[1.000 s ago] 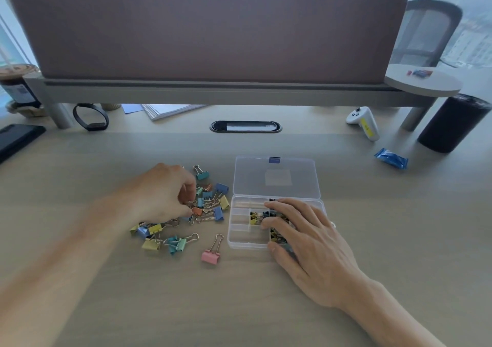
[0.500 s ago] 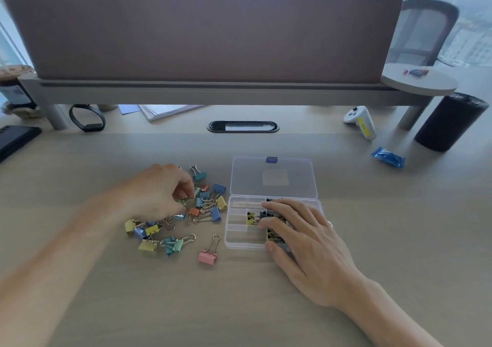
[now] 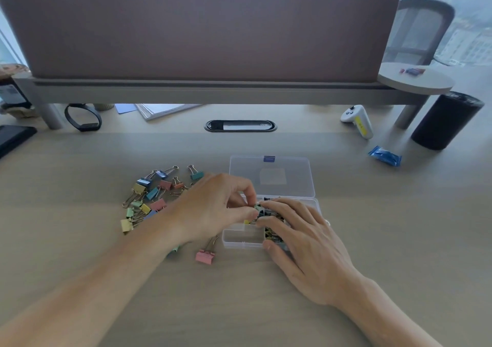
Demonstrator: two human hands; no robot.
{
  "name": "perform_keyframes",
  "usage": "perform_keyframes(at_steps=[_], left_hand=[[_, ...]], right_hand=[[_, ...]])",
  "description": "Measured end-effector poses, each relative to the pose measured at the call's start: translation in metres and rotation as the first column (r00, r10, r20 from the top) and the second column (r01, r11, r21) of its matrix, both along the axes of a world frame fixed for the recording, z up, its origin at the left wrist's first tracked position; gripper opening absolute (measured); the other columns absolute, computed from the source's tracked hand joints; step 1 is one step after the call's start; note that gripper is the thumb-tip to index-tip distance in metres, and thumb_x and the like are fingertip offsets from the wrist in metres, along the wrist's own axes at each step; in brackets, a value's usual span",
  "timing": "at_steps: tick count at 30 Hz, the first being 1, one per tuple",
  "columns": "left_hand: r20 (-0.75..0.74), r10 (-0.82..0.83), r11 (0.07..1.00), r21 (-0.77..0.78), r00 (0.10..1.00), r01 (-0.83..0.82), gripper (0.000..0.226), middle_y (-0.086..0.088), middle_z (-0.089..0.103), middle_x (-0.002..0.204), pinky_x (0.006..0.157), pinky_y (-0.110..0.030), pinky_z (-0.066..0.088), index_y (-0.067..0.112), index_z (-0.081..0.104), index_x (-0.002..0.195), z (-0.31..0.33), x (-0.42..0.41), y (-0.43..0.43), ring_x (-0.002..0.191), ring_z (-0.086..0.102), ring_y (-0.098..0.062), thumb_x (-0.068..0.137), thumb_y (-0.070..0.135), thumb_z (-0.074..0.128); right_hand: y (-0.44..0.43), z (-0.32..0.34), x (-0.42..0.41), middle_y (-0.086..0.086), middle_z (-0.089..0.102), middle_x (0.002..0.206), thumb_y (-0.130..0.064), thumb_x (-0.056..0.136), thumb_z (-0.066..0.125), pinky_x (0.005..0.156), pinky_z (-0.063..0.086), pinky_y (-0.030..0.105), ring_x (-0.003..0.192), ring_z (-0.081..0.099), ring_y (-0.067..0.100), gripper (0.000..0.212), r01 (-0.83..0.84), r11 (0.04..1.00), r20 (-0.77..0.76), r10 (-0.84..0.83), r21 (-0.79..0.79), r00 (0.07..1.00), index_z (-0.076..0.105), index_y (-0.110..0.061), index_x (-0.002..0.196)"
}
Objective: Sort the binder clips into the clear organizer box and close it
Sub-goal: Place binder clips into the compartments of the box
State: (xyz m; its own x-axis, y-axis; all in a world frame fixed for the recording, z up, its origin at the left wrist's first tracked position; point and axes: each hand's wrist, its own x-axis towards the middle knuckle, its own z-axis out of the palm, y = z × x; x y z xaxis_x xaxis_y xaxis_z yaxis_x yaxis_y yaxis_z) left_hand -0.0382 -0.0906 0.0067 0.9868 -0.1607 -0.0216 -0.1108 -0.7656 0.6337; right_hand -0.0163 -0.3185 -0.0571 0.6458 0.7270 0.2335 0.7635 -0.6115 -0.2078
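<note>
The clear organizer box (image 3: 239, 237) lies open in the middle of the desk, its lid (image 3: 271, 176) folded back flat behind it. My left hand (image 3: 215, 208) hovers over the box's left half and pinches a small green binder clip (image 3: 257, 208) at its fingertips. My right hand (image 3: 300, 237) lies with fingers spread on the clips inside the box's right compartments. A pile of coloured binder clips (image 3: 149, 197) lies on the desk left of the box. One pink clip (image 3: 205, 256) sits alone near the box's front left corner.
A desk divider panel (image 3: 199, 27) and shelf run along the back. A white controller (image 3: 358, 120), a blue packet (image 3: 384, 155) and a black cylinder (image 3: 447, 120) stand at the right. A black wristband (image 3: 83, 117), papers (image 3: 165, 109) and a dark phone (image 3: 13, 137) lie at the left.
My left hand has left the clip pile and moved right to the box with a green clip in its fingertips. My right hand has stayed on the box.
</note>
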Motion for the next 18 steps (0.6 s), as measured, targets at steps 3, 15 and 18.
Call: perform_keyframes(at_steps=[3, 15, 18], left_hand=[[0.068, -0.02, 0.998, 0.057, 0.997, 0.016, 0.017, 0.032, 0.071, 0.073, 0.064, -0.024, 0.047, 0.037, 0.059, 0.084, -0.006, -0.001, 0.001, 0.057, 0.059, -0.007, 0.092, 0.045, 0.071], [0.145, -0.088, 0.996, 0.038, 0.985, 0.083, 0.011, 0.022, 0.073, 0.081, 0.067, -0.014, 0.043, 0.034, 0.069, 0.092, -0.024, 0.002, 0.006, 0.078, 0.068, -0.002, 0.09, 0.042, 0.075], [0.151, -0.091, 0.995, 0.048, 0.984, 0.085, 0.011, 0.022, 0.073, 0.082, 0.068, -0.021, 0.05, 0.033, 0.069, 0.094, -0.025, 0.002, 0.006, 0.075, 0.069, -0.007, 0.09, 0.041, 0.075]], right_hand=[[0.0, 0.0, 0.0, -0.021, 0.039, 0.158, -0.048, 0.107, 0.037, 0.122, 0.027, 0.033, 0.153, 0.024, 0.006, 0.038, -0.007, 1.0, -0.005, 0.008, 0.013, 1.0, 0.052, -0.042, 0.141], [-0.006, -0.001, 0.004, -0.022, 0.058, 0.132, -0.025, 0.099, 0.061, 0.102, 0.049, 0.031, 0.131, 0.053, 0.007, 0.023, 0.005, 0.919, -0.123, 0.047, 0.395, 0.991, 0.065, -0.027, 0.121], [-0.005, 0.005, 0.005, -0.024, 0.062, 0.121, -0.022, 0.099, 0.065, 0.085, 0.054, 0.028, 0.117, 0.061, 0.006, 0.022, 0.095, 0.877, -0.207, 0.005, 0.47, 0.978, 0.062, -0.032, 0.119]])
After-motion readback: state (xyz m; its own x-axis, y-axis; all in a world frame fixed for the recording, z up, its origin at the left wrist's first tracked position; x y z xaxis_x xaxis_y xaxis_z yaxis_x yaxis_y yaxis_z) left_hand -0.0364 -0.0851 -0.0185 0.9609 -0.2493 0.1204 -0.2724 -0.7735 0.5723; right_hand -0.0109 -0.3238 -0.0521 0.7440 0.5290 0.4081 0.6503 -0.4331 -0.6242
